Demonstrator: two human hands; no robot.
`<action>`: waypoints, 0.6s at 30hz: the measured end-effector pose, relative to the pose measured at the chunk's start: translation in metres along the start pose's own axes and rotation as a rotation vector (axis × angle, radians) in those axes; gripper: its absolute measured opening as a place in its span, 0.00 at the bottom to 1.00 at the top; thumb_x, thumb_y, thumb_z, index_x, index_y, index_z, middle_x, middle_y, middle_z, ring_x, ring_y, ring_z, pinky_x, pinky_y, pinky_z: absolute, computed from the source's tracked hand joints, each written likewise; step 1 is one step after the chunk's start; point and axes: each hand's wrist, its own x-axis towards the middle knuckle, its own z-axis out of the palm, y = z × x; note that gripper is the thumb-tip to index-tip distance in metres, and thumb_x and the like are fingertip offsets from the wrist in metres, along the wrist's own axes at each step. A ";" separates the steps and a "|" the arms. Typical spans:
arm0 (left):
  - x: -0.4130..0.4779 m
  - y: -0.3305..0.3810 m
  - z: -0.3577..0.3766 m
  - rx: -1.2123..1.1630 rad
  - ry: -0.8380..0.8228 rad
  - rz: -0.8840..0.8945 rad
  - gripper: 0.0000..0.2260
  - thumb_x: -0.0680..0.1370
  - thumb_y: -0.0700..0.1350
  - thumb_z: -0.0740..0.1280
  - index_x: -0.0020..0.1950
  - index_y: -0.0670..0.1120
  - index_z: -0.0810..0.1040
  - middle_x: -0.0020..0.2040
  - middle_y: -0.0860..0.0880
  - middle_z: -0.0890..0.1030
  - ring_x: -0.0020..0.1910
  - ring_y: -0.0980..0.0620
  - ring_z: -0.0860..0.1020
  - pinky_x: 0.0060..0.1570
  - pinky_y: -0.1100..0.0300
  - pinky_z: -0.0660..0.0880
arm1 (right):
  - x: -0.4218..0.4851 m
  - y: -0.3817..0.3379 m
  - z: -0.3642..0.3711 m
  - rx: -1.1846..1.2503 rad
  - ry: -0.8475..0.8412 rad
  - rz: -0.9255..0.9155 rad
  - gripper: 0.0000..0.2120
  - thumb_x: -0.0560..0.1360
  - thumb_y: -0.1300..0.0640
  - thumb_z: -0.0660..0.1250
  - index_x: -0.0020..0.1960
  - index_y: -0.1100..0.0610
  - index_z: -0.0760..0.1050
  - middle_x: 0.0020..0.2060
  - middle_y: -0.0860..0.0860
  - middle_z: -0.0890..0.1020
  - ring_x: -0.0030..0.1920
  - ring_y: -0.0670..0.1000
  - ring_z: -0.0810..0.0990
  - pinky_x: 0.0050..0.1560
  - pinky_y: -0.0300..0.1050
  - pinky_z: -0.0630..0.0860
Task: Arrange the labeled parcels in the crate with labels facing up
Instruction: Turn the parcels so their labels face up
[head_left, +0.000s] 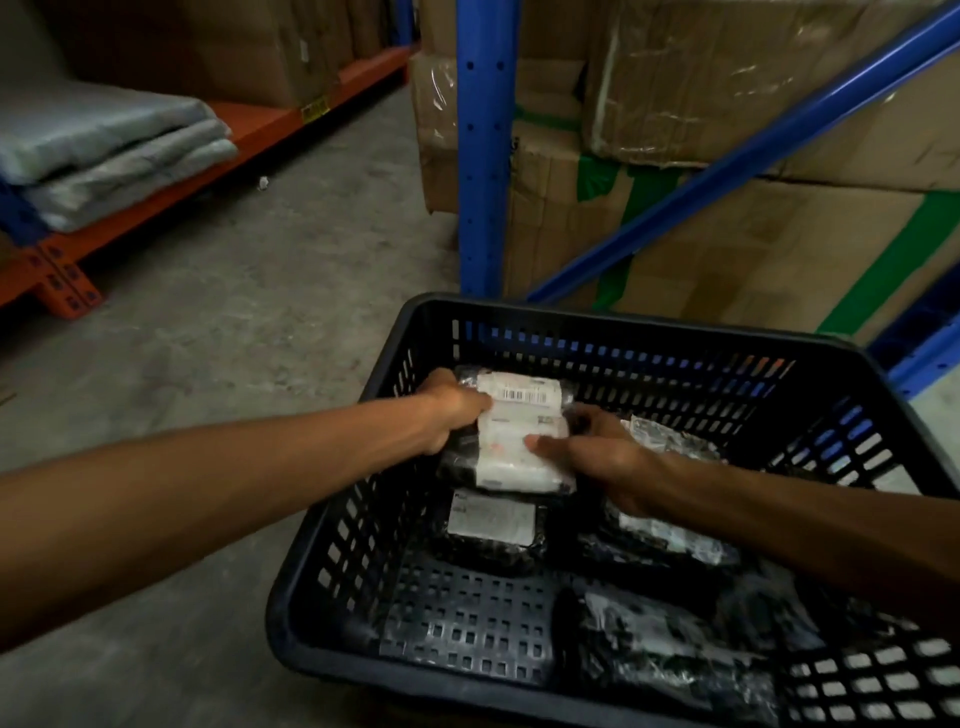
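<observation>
A black perforated plastic crate (363, 499) stands on the floor in front of me. Inside its far left corner lies a black parcel with a white label (519, 431) facing up. My left hand (449, 410) grips its left edge and my right hand (597, 457) holds its right edge, thumb on the label. Just in front of it lies a second black parcel (491, 525), label up. A third parcel (670, 535) sits partly under my right forearm. Another black parcel (665, 649) lies in the near right part, its label creased and unclear.
Blue rack uprights (485, 156) and a diagonal brace stand right behind the crate, with stacked cardboard boxes (753, 234). An orange shelf beam (156, 208) on the left carries folded grey bags (104, 150). Bare concrete floor (234, 338) lies to the left.
</observation>
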 end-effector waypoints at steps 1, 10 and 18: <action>0.007 -0.005 0.002 0.011 0.005 -0.017 0.18 0.77 0.39 0.70 0.66 0.39 0.72 0.61 0.40 0.80 0.56 0.42 0.81 0.52 0.51 0.81 | 0.004 0.008 0.005 -0.043 -0.006 0.015 0.20 0.70 0.64 0.76 0.58 0.58 0.73 0.56 0.55 0.82 0.52 0.54 0.83 0.53 0.50 0.83; 0.015 -0.018 0.015 0.377 -0.232 -0.181 0.23 0.79 0.37 0.65 0.74 0.38 0.68 0.71 0.39 0.73 0.69 0.40 0.74 0.65 0.49 0.74 | 0.031 0.032 0.032 -0.512 -0.030 0.122 0.26 0.69 0.53 0.74 0.63 0.62 0.74 0.58 0.56 0.81 0.54 0.54 0.81 0.52 0.44 0.80; -0.030 -0.023 0.082 0.982 -0.104 0.382 0.49 0.77 0.52 0.67 0.80 0.40 0.33 0.78 0.39 0.27 0.78 0.39 0.30 0.78 0.48 0.40 | -0.037 -0.003 -0.092 -1.192 0.107 -0.291 0.37 0.75 0.50 0.66 0.78 0.60 0.56 0.73 0.59 0.70 0.69 0.59 0.72 0.60 0.46 0.74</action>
